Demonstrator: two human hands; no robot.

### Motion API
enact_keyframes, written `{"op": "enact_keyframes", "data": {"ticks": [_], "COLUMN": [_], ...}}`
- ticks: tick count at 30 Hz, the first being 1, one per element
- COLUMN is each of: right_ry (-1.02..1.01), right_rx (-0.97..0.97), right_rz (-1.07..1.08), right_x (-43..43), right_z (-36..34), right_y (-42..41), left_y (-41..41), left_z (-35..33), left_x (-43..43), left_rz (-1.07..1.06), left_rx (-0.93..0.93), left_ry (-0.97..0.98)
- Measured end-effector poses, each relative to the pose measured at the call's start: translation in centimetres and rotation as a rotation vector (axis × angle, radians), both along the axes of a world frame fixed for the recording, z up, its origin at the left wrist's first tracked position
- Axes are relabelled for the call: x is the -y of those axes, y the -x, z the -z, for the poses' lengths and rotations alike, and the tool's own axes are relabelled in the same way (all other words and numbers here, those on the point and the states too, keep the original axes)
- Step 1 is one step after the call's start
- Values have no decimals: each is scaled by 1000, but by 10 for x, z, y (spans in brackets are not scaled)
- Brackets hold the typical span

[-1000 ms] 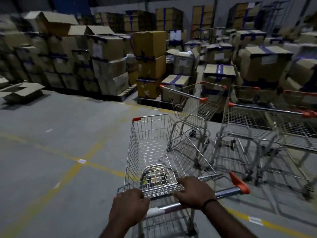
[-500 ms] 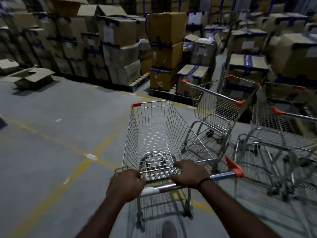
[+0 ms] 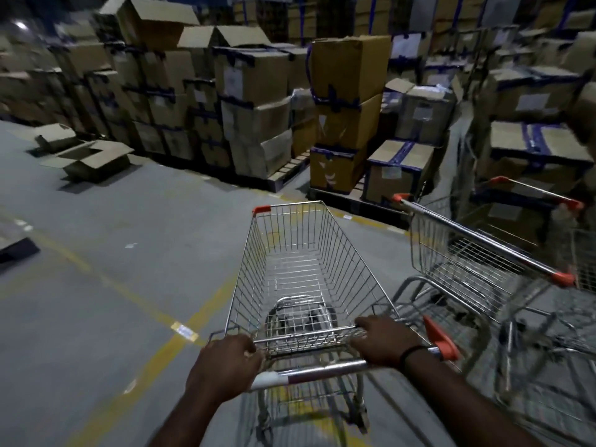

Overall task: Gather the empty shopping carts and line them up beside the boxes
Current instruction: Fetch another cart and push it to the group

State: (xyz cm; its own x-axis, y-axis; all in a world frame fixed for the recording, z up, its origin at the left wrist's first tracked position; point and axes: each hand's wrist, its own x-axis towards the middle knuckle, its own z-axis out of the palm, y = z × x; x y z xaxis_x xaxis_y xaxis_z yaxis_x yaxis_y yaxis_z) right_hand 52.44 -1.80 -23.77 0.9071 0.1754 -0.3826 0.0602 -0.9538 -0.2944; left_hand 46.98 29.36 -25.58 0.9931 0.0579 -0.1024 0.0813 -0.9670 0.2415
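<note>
There are 3 shopping carts (image 3: 290, 227) (image 3: 483, 243) (image 3: 535, 190), 2 hands (image 3: 225, 366) (image 3: 383, 341) and boxes (image 3: 350, 66) beyond counting.

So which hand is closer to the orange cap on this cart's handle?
Right. The right hand grips the cart right beside the orange cap; the left hand grips it at the handle's opposite end.

Empty wire shopping cart (image 3: 309, 279) faces the stacked boxes (image 3: 348, 114), second cart (image 3: 483, 253) just right.

Cart (image 3: 296, 275): glossy metal wire, orange plastic corner caps (image 3: 261, 209). Boxes (image 3: 251, 79): matt brown cardboard, as I see them. Floor (image 3: 96, 285): dull grey concrete, I judge; worn yellow paint (image 3: 161, 353).
</note>
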Motion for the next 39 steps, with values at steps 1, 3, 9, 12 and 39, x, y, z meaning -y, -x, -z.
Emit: {"op": "enact_keyframes", "data": {"ticks": [1, 3, 9, 12, 39], "right_ry": [13, 16, -11, -2, 372], "right_rx": [6, 6, -3, 25, 145], "right_rz": [10, 58, 153, 192, 279], "right_x": [2, 2, -31, -60, -144], "right_z": [0, 1, 8, 10, 5], "right_y": [-16, -47, -132, -169, -383], "left_y": [-15, -42, -144, -198, -483], "left_z": [1, 3, 6, 3, 3], "left_x": [-5, -15, -60, -90, -172], "left_rz": [-3, -11, 30, 74, 196], "left_rx": [-3, 4, 16, 16, 274], "left_ry": [2, 18, 6, 20, 4]}}
